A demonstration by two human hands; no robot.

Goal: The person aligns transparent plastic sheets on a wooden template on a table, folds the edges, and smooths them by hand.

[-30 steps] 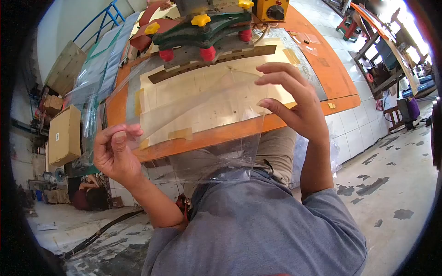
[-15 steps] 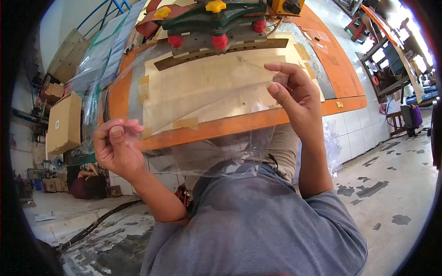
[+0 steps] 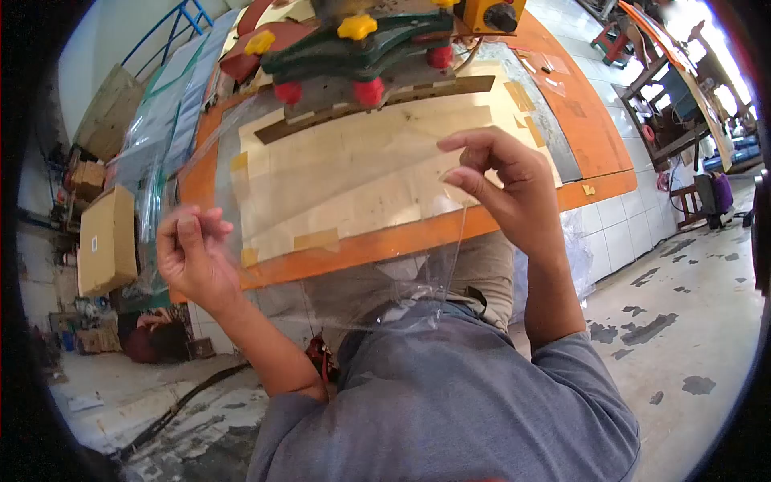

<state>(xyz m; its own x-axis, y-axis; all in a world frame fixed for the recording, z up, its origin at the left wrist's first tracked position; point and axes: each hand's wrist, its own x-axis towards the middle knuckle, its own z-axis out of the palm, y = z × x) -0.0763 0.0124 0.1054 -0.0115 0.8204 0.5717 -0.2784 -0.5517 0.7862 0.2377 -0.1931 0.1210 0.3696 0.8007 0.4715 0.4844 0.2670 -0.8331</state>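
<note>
In the head view, two bare hands are up in front of a person in a grey shirt (image 3: 474,394). A big clear plastic sheet (image 3: 353,301) is between them. Its top edge runs on a slant, up toward the right. The low part hangs down in front of the lap, and it has shiny wrinkles near the bottom.

The left hand (image 3: 195,249) has its thumb close against its fingers, and it pinches the sheet at the left end. The right hand (image 3: 510,181) is bent at the other end. Its thumb and pointing finger make a small gap, with the tips near the sheet. I cannot tell if it grips the sheet.

Behind the sheet is an orange surface (image 3: 590,153). A pale board (image 3: 450,116) lies on it, with bits of tan tape (image 3: 520,96) at its edges. Some of the board shows through the plastic. Over the back of the board is a dark green machine part (image 3: 385,50) with yellow knobs (image 3: 357,27) on top and red round parts (image 3: 369,91) below. A long brown bar (image 3: 434,96) sits under those. To the right of the green part is a yellow box (image 3: 472,18) with a black dial (image 3: 502,17). Far to the left is a cardboard box (image 3: 108,241).
</note>
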